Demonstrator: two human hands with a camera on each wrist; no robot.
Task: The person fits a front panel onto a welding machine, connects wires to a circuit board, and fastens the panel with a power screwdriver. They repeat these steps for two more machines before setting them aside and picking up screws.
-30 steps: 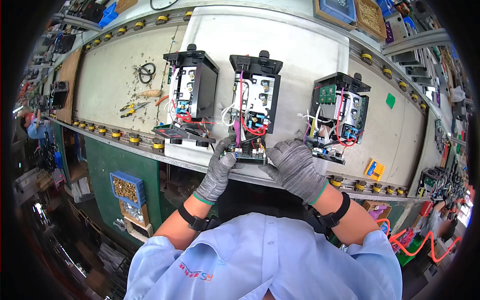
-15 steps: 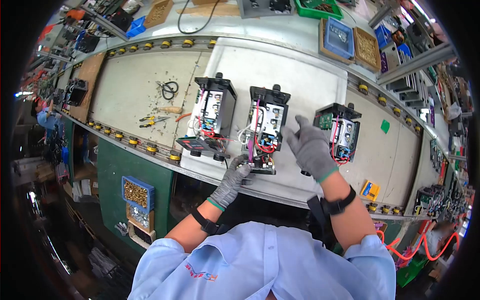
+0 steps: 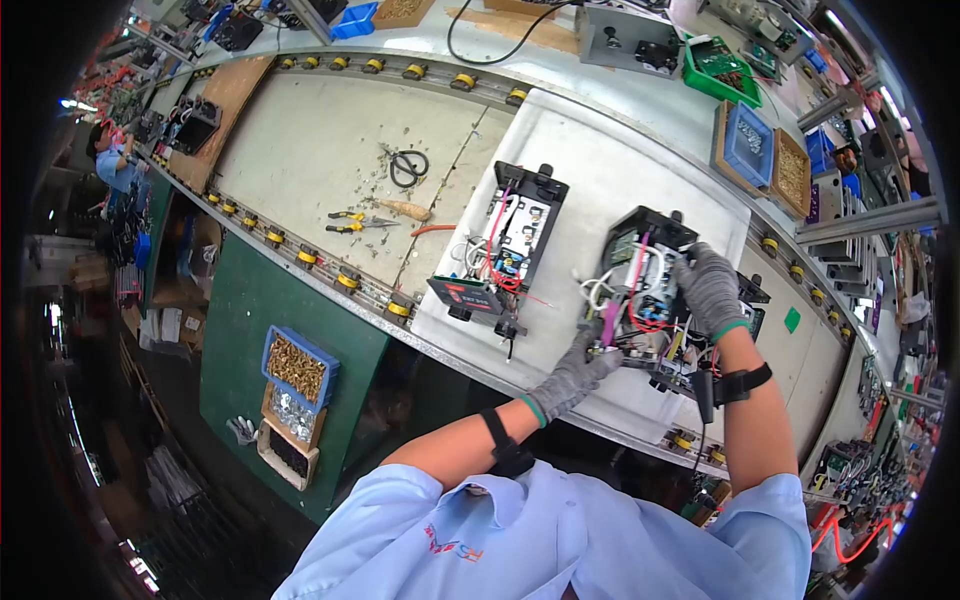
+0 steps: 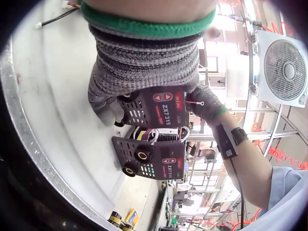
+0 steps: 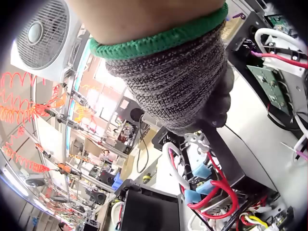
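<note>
An uncased welding machine point(image 3: 648, 228), its wires and boards exposed, stands on the white board between my gloved hands. My left hand point(image 3: 578, 374) grips its front panel point(image 4: 161, 109), marked ZX7 315, with fingers at the lower edge. On the other side, my right hand point(image 3: 712, 288) holds the machine by its black side plate point(image 5: 226, 156), fingers bent over the top edge. Close against it on the right is another machine point(image 3: 754, 292), partly hidden; its matching panel point(image 4: 153, 162) shows in the left wrist view. A third machine point(image 3: 528, 222) stands to the left.
Scissors point(image 3: 408, 168) and yellow-handled pliers point(image 3: 352, 222) lie on the line surface at left, among small scraps. Rollers point(image 3: 348, 279) edge the line. Screw bins point(image 3: 300, 368) hang below the near edge; more bins point(image 3: 750, 142) stand beyond the far side.
My right hand left the front panel, lifted, and took hold of the machine's side. The middle machine has shifted right, close to its neighbour, with my left hand still at its front. The head view has turned.
</note>
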